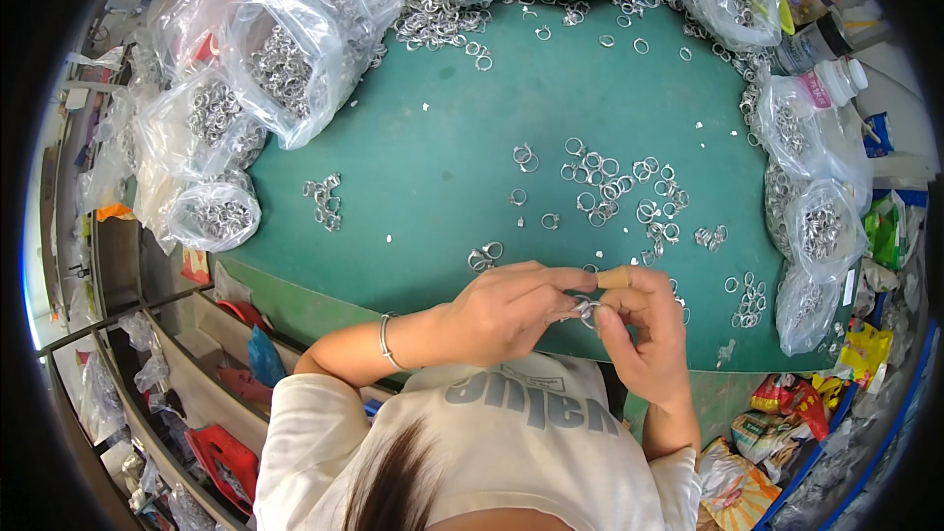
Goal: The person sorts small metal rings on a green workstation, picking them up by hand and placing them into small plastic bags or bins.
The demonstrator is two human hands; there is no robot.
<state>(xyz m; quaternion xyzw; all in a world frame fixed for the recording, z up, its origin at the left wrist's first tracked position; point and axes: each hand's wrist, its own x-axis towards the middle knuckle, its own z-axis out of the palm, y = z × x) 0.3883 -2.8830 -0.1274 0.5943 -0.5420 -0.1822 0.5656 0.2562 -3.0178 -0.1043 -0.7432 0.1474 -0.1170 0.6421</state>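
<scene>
Near the table's front edge, my left hand (503, 310) and my right hand (644, 334) meet over a small silver ring (588, 312). The left fingertips pinch the ring from one side. My right thumb and bent index finger close on its other side; a tan wrap (615, 278) covers part of that index finger. My fingers hide much of the ring. Just beyond the hands, a loose group of silver rings (600, 177) lies on the green table (442, 177). A pair of rings (485, 256) rests close to my left knuckles.
Clear plastic bags full of rings, such as one big open bag (285, 69), line the left and far edges. More bags (821, 231) stand on the right, near a white bottle (836, 84). A small ring pile (324, 202) lies at left, another (749, 300) at right.
</scene>
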